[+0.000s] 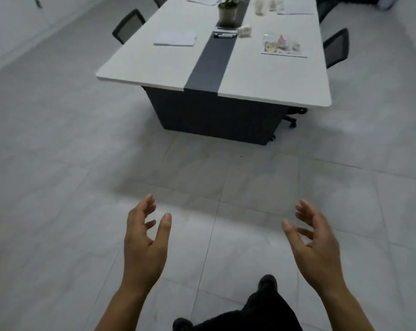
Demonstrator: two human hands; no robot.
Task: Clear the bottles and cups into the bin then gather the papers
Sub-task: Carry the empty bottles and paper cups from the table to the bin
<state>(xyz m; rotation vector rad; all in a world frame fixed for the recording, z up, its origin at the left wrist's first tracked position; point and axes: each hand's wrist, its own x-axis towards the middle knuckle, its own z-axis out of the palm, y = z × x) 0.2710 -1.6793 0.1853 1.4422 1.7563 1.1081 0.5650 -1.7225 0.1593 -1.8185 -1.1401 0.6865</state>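
Left hand [142, 237]: grip spread wide, empty. All task things are well ahead on the tabletop [154, 68].

Paper stack [175, 38], left half: thin, limp; slide it to the edge, then pinch.

Pale cup [244, 31], by the centre strip, blurred: likely light and crushable; take it round the body.

Clear litter [284, 45], right half, on a sheet: indistinct.

Right hand [314, 237]: grip wide, empty.

Open floor [58, 163] ahead; chairs flank the tabletop. No bin seen.

open tiled floor [202, 168] up to the counter [154, 68], bare top along its near edge, paper stack [175, 39] by the left edge, cluttered sheet [283, 47] by the right edge, plant pot [228, 15] on the centre strip, chairs [128, 26] along both long edges
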